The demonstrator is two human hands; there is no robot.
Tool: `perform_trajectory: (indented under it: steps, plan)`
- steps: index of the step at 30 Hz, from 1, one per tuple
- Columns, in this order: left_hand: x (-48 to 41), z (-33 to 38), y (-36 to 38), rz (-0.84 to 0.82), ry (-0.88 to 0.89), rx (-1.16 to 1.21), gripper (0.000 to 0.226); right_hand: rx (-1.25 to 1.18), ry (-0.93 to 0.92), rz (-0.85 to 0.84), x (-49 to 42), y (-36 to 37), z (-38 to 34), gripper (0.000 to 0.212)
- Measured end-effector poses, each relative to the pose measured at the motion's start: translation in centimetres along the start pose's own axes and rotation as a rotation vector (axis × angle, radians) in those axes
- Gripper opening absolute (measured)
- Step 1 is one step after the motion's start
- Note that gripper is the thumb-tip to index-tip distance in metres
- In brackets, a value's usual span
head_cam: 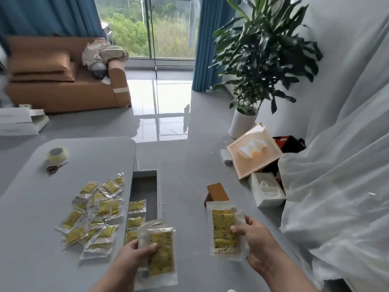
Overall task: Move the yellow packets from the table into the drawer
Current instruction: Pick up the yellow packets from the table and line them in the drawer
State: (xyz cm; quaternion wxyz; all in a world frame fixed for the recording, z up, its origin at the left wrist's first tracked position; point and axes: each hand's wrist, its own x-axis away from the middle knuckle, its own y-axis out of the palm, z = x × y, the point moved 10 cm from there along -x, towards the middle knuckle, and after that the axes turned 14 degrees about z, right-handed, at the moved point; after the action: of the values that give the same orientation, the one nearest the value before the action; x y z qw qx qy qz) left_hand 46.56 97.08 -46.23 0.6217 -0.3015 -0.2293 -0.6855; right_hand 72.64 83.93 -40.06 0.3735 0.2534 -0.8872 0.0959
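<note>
Beside the open drawer [145,184], transfer step: the left hand [136,253] grips a stack of yellow packets [162,247]; the right hand [254,237] pinches a single packet [222,226]. Next, both loads should be lowered onto the row [135,216] already in the drawer. Flat, clear-edged sachets; a heap [94,216] lies on the table [31,228].

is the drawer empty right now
No, at least three yellow packets lie in a row inside the open drawer at the edge of the table.

Yellow packets [94,213]; grey table [88,152]; blue curtains [206,49].
</note>
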Motion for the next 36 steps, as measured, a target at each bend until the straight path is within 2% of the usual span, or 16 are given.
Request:
perform_trajectory:
  steps: [4,10,16,22,28,33,36]
  plan:
    - [-0.7,0.4,5.3,0.123,-0.001,0.099,0.029,0.111,-0.014,-0.095,-5.7,-0.4,-6.2,0.037]
    - [-0.4,2.2,11.7,0.196,-0.020,0.230,0.018,0.267,-0.055,-0.210,-11.1,1.5,-13.2,0.038]
    - [-2.8,4.4,13.2,0.271,-0.018,0.381,0.014,0.337,-0.048,-0.312,-15.4,7.2,-16.1,0.042]
    - [-8.3,6.8,11.8,0.396,-0.066,0.515,0.017,0.490,-0.037,-0.403,-19.1,15.4,-17.7,0.035]
    - [-15.2,11.4,5.4,0.605,-0.039,0.689,0.008,0.681,-0.071,-0.447,-23.3,26.5,-19.0,0.032]
    - [-18.0,13.3,1.4,0.715,-0.057,0.793,0.021,0.805,-0.072,-0.519,-24.5,34.9,-20.0,0.030]
    - [-19.1,13.5,-0.4,0.776,-0.059,0.849,0.022,0.872,-0.082,-0.573,-24.6,39.5,-19.7,0.029]
